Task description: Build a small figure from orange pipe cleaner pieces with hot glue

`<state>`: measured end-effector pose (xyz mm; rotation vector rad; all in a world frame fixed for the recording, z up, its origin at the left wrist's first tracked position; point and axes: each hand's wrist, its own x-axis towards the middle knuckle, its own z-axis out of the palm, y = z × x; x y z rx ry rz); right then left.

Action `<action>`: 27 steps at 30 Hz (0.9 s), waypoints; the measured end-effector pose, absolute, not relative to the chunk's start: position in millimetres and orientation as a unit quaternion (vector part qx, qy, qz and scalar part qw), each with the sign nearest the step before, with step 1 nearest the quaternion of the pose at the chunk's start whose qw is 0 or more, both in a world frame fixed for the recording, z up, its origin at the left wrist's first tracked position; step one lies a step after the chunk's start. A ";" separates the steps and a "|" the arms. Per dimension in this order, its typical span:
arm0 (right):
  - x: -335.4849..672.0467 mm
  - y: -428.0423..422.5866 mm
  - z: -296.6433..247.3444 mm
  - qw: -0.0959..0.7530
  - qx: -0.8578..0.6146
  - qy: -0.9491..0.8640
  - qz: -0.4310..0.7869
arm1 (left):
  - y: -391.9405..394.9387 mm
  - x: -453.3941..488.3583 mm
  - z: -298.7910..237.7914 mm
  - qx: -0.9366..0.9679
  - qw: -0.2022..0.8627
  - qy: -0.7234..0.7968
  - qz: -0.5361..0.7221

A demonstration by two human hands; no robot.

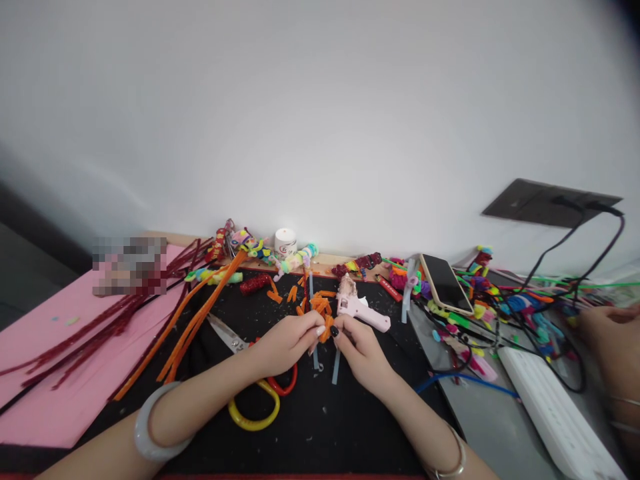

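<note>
My left hand and my right hand meet over the black mat, thumbs and fingers pinched together. Between the fingertips is a short piece of orange pipe cleaner, partly hidden by them. Just beyond lies a pile of cut orange pieces. A pink hot glue gun rests right behind my right hand. Under my left forearm are scissors with yellow and red handles. Translucent glue sticks lie near my fingers. Long orange pipe cleaners stretch out on the left.
Dark red pipe cleaners lie over a pink sheet. A phone, tangled cables and a white power strip are on the right. Another person's hand is at the right edge. A white tape roll stands by the wall.
</note>
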<state>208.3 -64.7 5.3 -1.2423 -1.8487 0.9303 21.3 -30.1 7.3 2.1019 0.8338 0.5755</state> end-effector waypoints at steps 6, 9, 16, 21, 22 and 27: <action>206.6 -63.6 2.3 0.354 -0.477 -0.695 0.405 | -29.7 20.9 7.0 0.829 0.391 0.329 0.227; 206.2 -63.5 1.9 0.360 -0.473 -0.686 0.419 | -29.3 21.0 5.7 0.832 0.385 0.328 0.228; 206.0 -63.7 2.6 0.370 -0.466 -0.678 0.432 | -29.4 20.7 3.8 0.840 0.372 0.323 0.227; 205.8 -63.4 3.2 0.369 -0.466 -0.676 0.436 | -30.3 20.7 3.7 0.844 0.368 0.321 0.223; 205.8 -63.4 3.4 0.367 -0.466 -0.676 0.437 | -30.5 20.6 3.8 0.844 0.367 0.321 0.222; 205.6 -63.5 3.1 0.361 -0.471 -0.677 0.435 | -30.6 20.1 4.6 0.849 0.358 0.317 0.224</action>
